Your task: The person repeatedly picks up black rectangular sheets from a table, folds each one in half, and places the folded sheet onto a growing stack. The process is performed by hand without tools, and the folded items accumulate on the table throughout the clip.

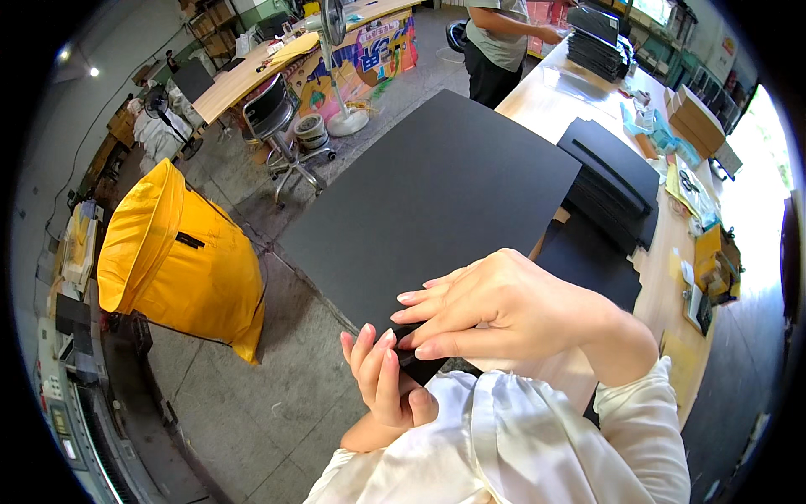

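Note:
A large black cardboard sheet (437,185) stretches out in front of me, its right part over the table and its left part over the floor. My right hand (520,311) lies across its near end from above, fingers bent down to the edge and thumb alongside. Beneath that same edge, my left hand (386,386) is turned up, its fingers curled against the sheet and the right fingertips. A dark bit of the sheet shows between the two hands. The exact grip is partly hidden by the right hand.
More black sheets (617,172) lie stacked on the long wooden table (693,336) at the right. A yellow sack (193,260) stands on the floor at left. Beyond are a swivel chair (270,113) and a standing fan (333,25). Another person (499,42) works by a black stack (598,50).

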{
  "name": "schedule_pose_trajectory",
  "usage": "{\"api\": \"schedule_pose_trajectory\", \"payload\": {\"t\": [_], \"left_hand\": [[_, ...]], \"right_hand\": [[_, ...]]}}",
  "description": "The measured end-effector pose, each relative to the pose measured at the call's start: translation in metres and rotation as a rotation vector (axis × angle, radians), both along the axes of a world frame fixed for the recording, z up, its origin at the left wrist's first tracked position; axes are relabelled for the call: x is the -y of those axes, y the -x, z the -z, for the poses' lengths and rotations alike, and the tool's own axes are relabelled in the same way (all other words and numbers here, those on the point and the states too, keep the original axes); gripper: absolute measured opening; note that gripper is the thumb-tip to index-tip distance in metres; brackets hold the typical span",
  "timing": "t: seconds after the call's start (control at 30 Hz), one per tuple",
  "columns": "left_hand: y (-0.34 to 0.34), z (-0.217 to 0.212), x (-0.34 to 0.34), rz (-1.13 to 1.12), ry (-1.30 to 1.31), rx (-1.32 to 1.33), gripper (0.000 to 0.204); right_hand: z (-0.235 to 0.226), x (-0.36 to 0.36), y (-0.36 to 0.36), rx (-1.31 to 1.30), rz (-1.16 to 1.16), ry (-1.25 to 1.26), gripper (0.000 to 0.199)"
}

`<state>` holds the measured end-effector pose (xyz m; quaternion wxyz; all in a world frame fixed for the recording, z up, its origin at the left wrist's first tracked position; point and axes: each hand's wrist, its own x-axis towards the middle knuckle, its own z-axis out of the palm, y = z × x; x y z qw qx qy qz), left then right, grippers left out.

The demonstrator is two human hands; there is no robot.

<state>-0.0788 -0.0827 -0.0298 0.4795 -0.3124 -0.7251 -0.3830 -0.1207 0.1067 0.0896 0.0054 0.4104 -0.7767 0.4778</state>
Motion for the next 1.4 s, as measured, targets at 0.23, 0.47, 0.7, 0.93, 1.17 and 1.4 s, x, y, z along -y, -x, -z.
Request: {"api": "schedule_pose_trajectory", "payload": {"t": [0.23,0.47,0.7,0.93,1.17,1.4], "left_hand": [[-0.0014,0.0006,0.0018,-0.019,0.022,0.001,0.056],[-0.0023,0.0007,0.0006,-0.025,0.03,0.0,0.056],[-0.0028,0.0013,-0.0019,-0.014,-0.009,0.016,0.053],[-0.0024,0.0012,-0.0018,-0.005,-0.011,0.027,0.051],[-0.0031,0.0029,-0.0002,-0.01,0.009,0.034,0.051],[-0.0031,0.0049,0.001,-0.006,0.016,0.029,0.052]], "right_hand": [[0.0006,0.0007,0.0009,-0.032,0.002,-0.006,0.021],[0.0019,-0.0007,0.0013,-0.029,-0.007,0.008,0.02],[-0.001,-0.0018,0.001,0.01,-0.028,0.014,0.021],[-0.0008,-0.0027,0.0017,0.009,-0.033,0.022,0.021],[-0.0032,-0.0037,0.0021,0.008,-0.044,0.008,0.022],[-0.0038,-0.0033,0.0026,-0.002,-0.047,-0.019,0.022]]}}
